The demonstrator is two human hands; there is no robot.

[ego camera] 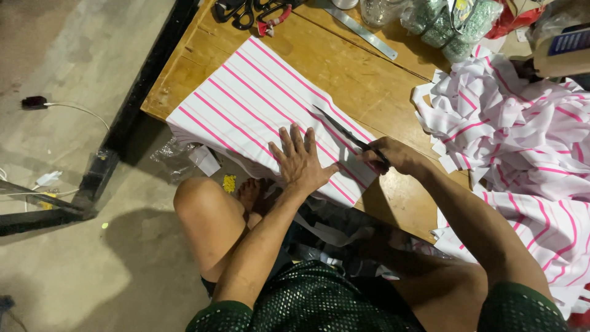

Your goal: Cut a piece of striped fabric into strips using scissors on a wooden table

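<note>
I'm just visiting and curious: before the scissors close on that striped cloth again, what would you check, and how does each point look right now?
1. Left hand flat on the striped cloth, holding it down: ok.
2. Left fingers apart from the blades of the scissors: ok, though the gap looks small.
3. Right hand closed on the scissor handles: ok.
4. Blades open and lying over the cloth, along the pink stripes: ok.
5. Cloth smooth on the wooden table ahead of the blades: ok.
6. Whether the cloth edge hanging over the table near the knee is free: cannot tell.
</note>
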